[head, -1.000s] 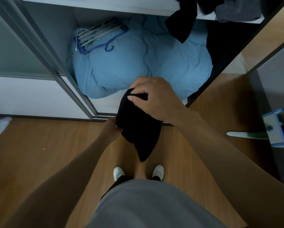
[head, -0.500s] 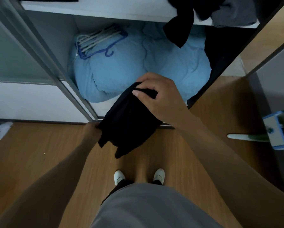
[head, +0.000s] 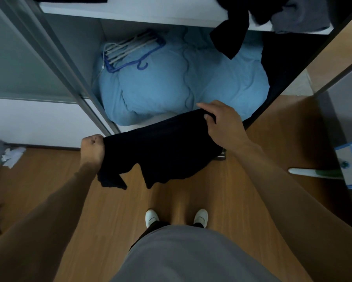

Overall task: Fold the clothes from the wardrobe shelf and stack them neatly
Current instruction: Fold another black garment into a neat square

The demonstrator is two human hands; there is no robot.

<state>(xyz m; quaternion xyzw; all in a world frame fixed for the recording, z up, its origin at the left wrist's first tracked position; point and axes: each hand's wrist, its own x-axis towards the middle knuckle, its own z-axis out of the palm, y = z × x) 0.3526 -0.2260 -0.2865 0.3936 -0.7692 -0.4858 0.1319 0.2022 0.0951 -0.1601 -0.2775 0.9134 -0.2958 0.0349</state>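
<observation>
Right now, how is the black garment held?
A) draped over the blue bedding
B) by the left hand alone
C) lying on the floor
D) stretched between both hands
D: the left hand grips one end of the black garment and the right hand pinches the other.

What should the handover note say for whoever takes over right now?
Left hand grips the black garment at its left end; right hand pinches its right end in the fingers. The garment hangs spread between them above the floor, unfolded.
Shelf: a dark garment drooping over the edge, a grey garment beside it.
Done: one piece in hand; no folded stack in view.
Left: fold it, fold the shelf pieces, stack.
</observation>
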